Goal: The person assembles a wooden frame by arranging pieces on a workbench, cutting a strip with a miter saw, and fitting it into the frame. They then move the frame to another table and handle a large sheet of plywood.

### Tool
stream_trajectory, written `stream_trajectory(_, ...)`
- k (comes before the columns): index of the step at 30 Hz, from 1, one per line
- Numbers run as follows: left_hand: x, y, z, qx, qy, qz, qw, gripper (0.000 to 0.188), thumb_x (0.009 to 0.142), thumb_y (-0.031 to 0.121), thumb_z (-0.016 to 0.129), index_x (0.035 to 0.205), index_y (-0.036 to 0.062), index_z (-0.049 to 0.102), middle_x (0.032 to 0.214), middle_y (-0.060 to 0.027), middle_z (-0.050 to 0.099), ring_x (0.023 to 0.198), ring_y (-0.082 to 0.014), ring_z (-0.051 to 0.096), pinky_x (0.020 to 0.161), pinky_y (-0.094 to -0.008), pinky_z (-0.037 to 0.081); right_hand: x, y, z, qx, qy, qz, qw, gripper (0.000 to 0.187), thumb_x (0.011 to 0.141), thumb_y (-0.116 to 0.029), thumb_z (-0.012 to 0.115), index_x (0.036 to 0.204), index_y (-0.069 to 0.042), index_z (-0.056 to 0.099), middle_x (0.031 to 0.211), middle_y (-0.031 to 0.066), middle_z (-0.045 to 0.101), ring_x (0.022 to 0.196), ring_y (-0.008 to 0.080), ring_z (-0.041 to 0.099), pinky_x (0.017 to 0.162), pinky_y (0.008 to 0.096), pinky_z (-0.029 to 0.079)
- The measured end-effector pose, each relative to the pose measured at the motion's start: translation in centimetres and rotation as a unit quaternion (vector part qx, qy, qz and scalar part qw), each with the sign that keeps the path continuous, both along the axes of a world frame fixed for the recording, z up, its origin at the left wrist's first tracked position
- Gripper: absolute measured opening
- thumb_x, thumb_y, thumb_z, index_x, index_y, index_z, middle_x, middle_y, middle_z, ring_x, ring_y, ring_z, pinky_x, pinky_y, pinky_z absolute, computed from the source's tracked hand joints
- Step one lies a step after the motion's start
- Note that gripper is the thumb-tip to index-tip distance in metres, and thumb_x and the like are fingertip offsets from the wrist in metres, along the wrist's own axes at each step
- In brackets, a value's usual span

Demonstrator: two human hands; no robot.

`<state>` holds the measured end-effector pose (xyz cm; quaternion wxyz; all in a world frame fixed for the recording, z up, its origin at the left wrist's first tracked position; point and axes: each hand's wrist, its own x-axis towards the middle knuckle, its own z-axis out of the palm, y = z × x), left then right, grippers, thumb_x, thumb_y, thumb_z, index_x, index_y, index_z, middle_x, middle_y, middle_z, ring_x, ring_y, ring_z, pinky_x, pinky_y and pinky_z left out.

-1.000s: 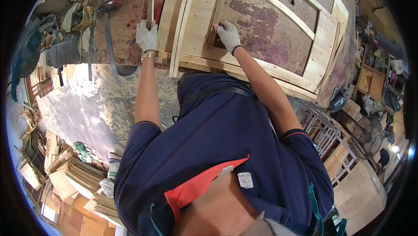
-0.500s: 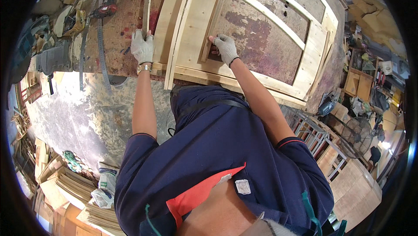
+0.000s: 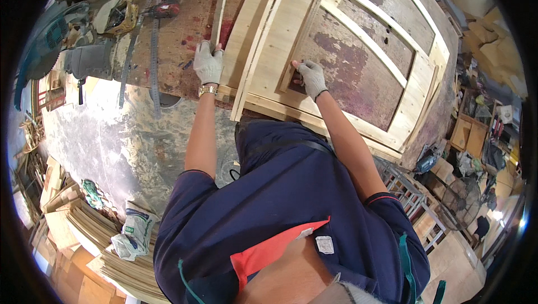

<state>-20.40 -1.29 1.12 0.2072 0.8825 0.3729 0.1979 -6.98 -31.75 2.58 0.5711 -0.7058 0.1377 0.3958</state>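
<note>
My left hand [image 3: 208, 67], in a whitish knitted glove with fingertips bare, is closed on the near end of a narrow wooden strip [image 3: 222, 7]. This strip points away from me, left of a pale wooden frame [image 3: 404, 110] on the bench. My right hand [image 3: 310, 78], gloved alike, has its thumb against a thin wooden strip [image 3: 307, 26] along the frame's left inner edge; its other fingers curl in the opening. Between my hands, a long pair of strips [image 3: 261, 46] lies across a wide pale board [image 3: 242, 29] and overhangs the bench's near edge.
A red-and-black power drill [image 3: 168, 9] and a metal ruler [image 3: 154, 63] lie on the bench's left. A teal power saw [image 3: 47, 37] sits farther left. Stacked wood sheets [image 3: 120, 276] are at lower left; a fan [image 3: 460, 196] stands at right.
The whole scene has shifted rightward in the view, and the far end of the left strip now shows. Both hands keep nearly the same places on their strips.
</note>
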Motion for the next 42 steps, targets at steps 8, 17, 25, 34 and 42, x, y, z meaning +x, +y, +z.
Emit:
stream_trajectory(8, -2.4, 7.2, -1.3, -0.418, -0.043, -0.056, 0.906, 0.046, 0.103, 0.036, 0.063, 0.125, -0.0044, 0.067, 0.113, -0.0165, 0.078, 0.094, -0.0266, 0.073, 0.084, -0.0375, 0.055, 0.1, -0.2, -1.2, 0.045, -0.012, 0.005, 0.999, 0.023, 0.095, -0.028, 0.079, 0.092, -0.008, 0.068, 0.079, 0.0003, 0.063, 0.065, 0.0131, 0.064, 0.053, 0.0288, 0.056)
stream_trajectory(17, -2.8, 9.8, -1.3, -0.659, -0.118, -0.049, 0.741, 0.041, 0.110, 0.035, 0.054, 0.133, 0.0016, 0.060, 0.114, -0.0144, 0.077, 0.089, -0.0192, 0.075, 0.078, -0.0316, 0.059, -0.1, 0.1, -0.2, 0.013, -0.023, 0.014, 1.000, 0.027, 0.094, -0.030, 0.081, 0.088, -0.008, 0.066, 0.077, -0.0004, 0.059, 0.062, 0.0124, 0.060, 0.054, 0.0288, 0.058)
stream_trajectory(25, -2.0, 8.9, -1.9, -0.613, -0.143, 0.006, 0.777, 0.041, 0.099, 0.022, 0.075, 0.131, -0.0016, 0.063, 0.109, -0.0103, 0.076, 0.089, -0.0215, 0.077, 0.074, -0.0312, 0.058, 0.2, -0.1, -0.9, -0.008, -0.026, 0.007, 1.000, 0.028, 0.094, -0.032, 0.081, 0.089, -0.007, 0.069, 0.076, -0.0008, 0.057, 0.059, 0.0110, 0.055, 0.055, 0.0280, 0.057)
stream_trajectory(34, -1.9, 9.7, -2.8, -0.588, -0.102, 0.009, 0.802, 0.053, 0.098, 0.025, 0.077, 0.139, -0.0022, 0.057, 0.107, -0.0088, 0.074, 0.087, -0.0191, 0.077, 0.071, -0.0311, 0.058, 0.6, -0.3, -1.5, 0.006, -0.014, 0.012, 1.000, 0.027, 0.093, -0.031, 0.081, 0.094, -0.006, 0.071, 0.076, -0.0004, 0.058, 0.061, 0.0112, 0.057, 0.057, 0.0302, 0.058)
stream_trajectory(42, -2.9, 9.9, 1.1, -0.632, -0.047, -0.043, 0.773, 0.032, 0.105, 0.032, 0.066, 0.121, 0.0039, 0.069, 0.096, -0.0062, 0.074, 0.077, -0.0154, 0.069, 0.069, -0.0313, 0.056, 0.3, -2.5, -0.3, 0.156, 0.030, -0.088, 0.983, 0.017, 0.103, -0.017, 0.065, 0.115, -0.005, 0.065, 0.092, 0.0062, 0.070, 0.068, 0.0172, 0.068, 0.065, 0.0337, 0.059)
